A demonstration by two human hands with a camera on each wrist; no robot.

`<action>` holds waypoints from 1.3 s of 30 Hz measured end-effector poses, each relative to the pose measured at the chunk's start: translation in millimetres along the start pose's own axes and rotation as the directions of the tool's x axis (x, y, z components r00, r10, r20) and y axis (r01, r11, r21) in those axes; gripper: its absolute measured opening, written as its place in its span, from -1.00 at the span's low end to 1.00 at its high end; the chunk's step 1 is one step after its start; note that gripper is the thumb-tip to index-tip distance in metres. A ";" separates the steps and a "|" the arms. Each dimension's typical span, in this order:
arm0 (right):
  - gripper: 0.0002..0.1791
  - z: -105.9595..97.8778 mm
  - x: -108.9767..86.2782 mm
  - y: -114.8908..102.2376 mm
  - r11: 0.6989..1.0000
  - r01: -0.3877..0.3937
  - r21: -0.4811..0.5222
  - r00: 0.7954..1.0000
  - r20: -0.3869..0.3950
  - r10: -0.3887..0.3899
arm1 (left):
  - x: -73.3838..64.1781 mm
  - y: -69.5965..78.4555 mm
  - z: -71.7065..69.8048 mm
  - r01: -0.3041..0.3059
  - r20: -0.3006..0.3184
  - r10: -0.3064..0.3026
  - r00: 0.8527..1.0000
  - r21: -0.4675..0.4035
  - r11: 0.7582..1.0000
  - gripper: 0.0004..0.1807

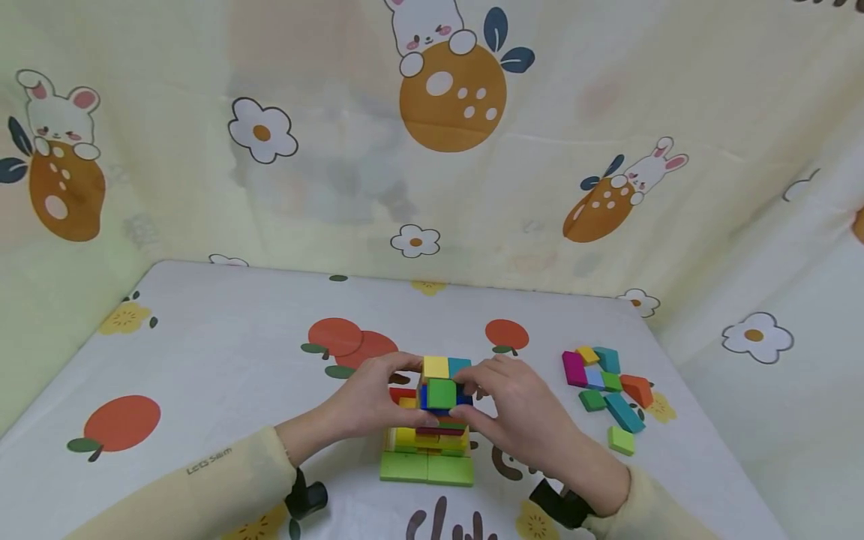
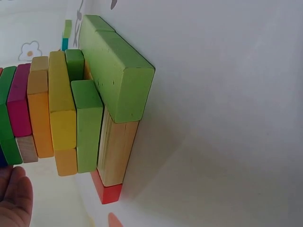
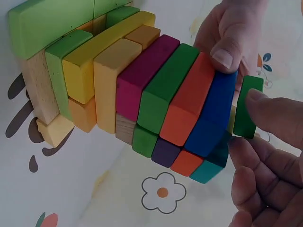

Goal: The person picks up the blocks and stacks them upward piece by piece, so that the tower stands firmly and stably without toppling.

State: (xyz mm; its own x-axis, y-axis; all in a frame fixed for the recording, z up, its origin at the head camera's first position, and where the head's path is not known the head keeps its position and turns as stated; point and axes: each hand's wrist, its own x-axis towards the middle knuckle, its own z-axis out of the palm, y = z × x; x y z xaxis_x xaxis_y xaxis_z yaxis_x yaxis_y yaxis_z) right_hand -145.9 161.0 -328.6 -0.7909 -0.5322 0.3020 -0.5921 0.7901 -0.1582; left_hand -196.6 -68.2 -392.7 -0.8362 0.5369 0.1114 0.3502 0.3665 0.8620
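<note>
A tower of coloured wooden blocks [image 1: 430, 441] stands in front of me on two light green blocks [image 1: 427, 469]. From the left, my left hand [image 1: 364, 399] grips the tower near its top, the thumb against the blue block [image 3: 215, 113] in the right wrist view. My right hand [image 1: 523, 397] pinches a small green block [image 3: 248, 106] between thumb and fingers, at the tower's upper end. Yellow [image 1: 435, 367] and teal [image 1: 459, 366] blocks top the stack. The left wrist view has the tower's lower layers and only part of the left hand [image 2: 14, 201].
Several loose blocks [image 1: 592, 400] lie in a scattered group on the right of the table. A white printed cloth [image 1: 236, 352] covers the table, and a patterned curtain [image 1: 324, 202] hangs behind its far edge.
</note>
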 end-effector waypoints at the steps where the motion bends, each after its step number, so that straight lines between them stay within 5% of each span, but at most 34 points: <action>1: -0.62 1.3 1.0 -0.3 1.000 0.001 -0.005 1.000 -0.004 -0.001 | 0.2 -0.2 0.0 -0.003 0.001 0.003 1.000 -0.001 1.000 -0.30; 12: -0.61 6.1 4.9 0.3 1.000 0.029 0.000 0.999 -0.037 -0.029 | 0.4 -0.6 0.4 -0.001 0.000 0.001 1.000 0.000 1.000 -0.29; 25: -0.64 -3.0 -1.0 11.6 0.996 -0.059 0.068 0.996 -0.061 0.063 | -0.7 2.0 0.5 0.019 -0.007 -0.019 1.000 -0.010 1.000 -0.30; 32: -0.72 -8.5 -17.1 94.1 0.973 -0.207 0.101 0.971 -0.100 0.217 | -1.0 4.3 0.8 0.037 -0.014 -0.037 0.999 -0.010 0.999 -0.31; 39: -0.63 6.9 -50.2 174.7 0.891 -0.453 0.023 0.884 0.139 0.446 | -1.3 4.3 1.4 0.046 -0.014 -0.046 0.999 -0.019 0.999 -0.30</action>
State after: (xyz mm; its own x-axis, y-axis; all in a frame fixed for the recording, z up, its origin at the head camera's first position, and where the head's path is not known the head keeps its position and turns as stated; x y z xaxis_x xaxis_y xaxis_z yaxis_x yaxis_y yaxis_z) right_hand -210.8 323.6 -377.9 -0.9848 -0.1608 0.0655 -0.1732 0.9382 -0.2995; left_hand -193.4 -66.2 -389.8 -0.8575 0.5085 0.0784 0.3033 0.3765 0.8754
